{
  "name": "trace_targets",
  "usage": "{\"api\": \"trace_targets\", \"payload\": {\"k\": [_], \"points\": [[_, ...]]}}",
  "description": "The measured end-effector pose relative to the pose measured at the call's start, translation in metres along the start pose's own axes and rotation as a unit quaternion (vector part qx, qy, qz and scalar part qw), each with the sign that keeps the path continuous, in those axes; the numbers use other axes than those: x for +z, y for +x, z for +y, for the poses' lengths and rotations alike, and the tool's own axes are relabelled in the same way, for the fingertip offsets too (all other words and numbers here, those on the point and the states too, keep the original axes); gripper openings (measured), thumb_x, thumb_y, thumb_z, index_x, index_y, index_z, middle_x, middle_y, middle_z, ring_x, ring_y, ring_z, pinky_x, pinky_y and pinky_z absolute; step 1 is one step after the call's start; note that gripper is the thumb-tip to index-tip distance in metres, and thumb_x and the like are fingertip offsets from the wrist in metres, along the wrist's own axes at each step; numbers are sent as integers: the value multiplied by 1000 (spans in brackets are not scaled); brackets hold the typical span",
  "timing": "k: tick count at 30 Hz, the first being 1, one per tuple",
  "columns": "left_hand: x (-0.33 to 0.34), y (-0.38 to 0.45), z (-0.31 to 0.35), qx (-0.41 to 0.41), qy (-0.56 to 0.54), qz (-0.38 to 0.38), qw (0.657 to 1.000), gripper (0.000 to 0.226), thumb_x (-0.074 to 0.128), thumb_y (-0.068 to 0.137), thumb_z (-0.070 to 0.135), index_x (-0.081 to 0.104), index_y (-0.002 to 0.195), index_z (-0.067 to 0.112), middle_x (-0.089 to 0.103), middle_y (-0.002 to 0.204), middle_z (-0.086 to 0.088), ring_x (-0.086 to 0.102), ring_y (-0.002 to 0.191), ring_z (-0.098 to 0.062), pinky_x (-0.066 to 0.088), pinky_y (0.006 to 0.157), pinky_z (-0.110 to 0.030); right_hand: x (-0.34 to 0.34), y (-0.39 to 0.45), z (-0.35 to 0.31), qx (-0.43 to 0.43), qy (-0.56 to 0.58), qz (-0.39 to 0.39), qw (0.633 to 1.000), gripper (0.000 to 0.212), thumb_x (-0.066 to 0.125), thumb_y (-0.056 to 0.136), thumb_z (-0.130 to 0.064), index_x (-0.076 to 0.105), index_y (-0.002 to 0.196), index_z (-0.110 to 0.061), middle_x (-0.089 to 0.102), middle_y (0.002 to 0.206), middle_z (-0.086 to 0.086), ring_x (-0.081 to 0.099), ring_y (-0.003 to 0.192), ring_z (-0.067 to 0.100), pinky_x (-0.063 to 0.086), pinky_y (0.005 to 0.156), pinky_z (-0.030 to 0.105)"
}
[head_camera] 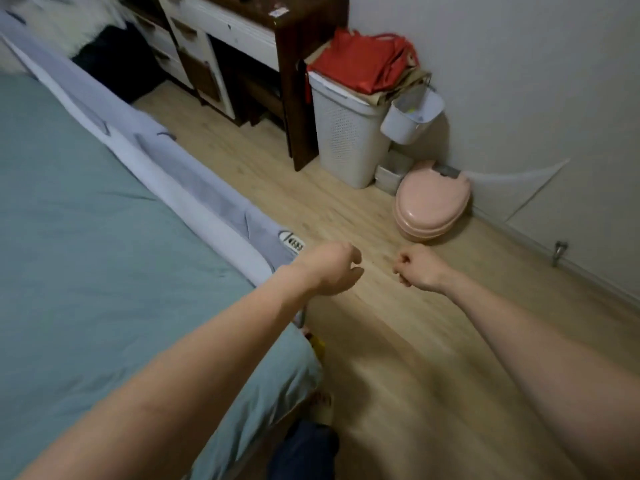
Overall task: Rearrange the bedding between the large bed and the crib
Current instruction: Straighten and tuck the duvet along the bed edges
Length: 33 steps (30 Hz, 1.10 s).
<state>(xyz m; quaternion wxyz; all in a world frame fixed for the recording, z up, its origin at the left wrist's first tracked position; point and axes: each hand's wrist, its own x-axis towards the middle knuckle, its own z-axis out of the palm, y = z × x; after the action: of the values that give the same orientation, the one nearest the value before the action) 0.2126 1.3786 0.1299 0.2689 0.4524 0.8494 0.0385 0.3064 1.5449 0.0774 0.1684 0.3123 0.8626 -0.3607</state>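
1. I locate the large bed [86, 237] along the left of the view. A teal sheet [69, 209] covers its surface, smooth with a few shallow creases.
2. A pale lavender padded rail [194, 188] runs along the bed's floor-side edge. A small white tag [291, 241] sits near its near end; I see dark marks on it but cannot read them.
3. I do not see the crib in this view.
4. My left hand [332, 268] hangs just past the rail's near end, above the floor. Its fingers are curled with the thumb slightly apart, and it holds nothing.
5. My right hand [420, 268] is near the left one but apart from it, over the wooden floor [398, 341]. It is a closed fist and holds nothing.
6. Both forearms are bare and extended forward.
7. Beyond the hands, a pink toilet seat [431, 204] leans against the wall [519, 81].
8. A white perforated hamper [346, 133] stands beside a dark wooden desk [294, 81]. Red bags [367, 60] lie on top of the hamper, and a small white bin [412, 114] hangs at its side.
9. The view is blurred; no other writing is legible.
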Motion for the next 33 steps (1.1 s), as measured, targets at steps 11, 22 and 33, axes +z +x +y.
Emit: {"api": "trace_targets", "payload": {"k": [11, 22, 33], "points": [[-203, 135, -81, -149, 45, 129, 979, 33, 43, 97, 33, 59, 120, 15, 63, 114, -5, 60, 103, -26, 52, 88, -40, -153, 142, -172, -200, -168, -12, 965, 18, 50, 89, -9, 63, 79, -4, 68, 85, 15, 65, 86, 32, 51, 77, 37], [-261, 98, -225, -434, -40, 263, 861, 39, 47, 92, 27, 53, 127, 9, 51, 130, -14, 50, 118, -34, 43, 98, -40, -148, 267, -366, -440, -233, -131, 857, 20, 49, 96, -17, 65, 91, -6, 66, 89, 10, 63, 84, 22, 51, 75, 34], [-184, 18, -279, -703, -202, 221, 645, 49, 48, 92, 30, 42, 137, 10, 42, 140, -13, 41, 129, -32, 36, 106, -39, -36, 307, -531, -668, -301, -186, 654, 15, 48, 88, -13, 62, 92, -10, 67, 97, 10, 60, 94, 30, 49, 77, 38]]}}
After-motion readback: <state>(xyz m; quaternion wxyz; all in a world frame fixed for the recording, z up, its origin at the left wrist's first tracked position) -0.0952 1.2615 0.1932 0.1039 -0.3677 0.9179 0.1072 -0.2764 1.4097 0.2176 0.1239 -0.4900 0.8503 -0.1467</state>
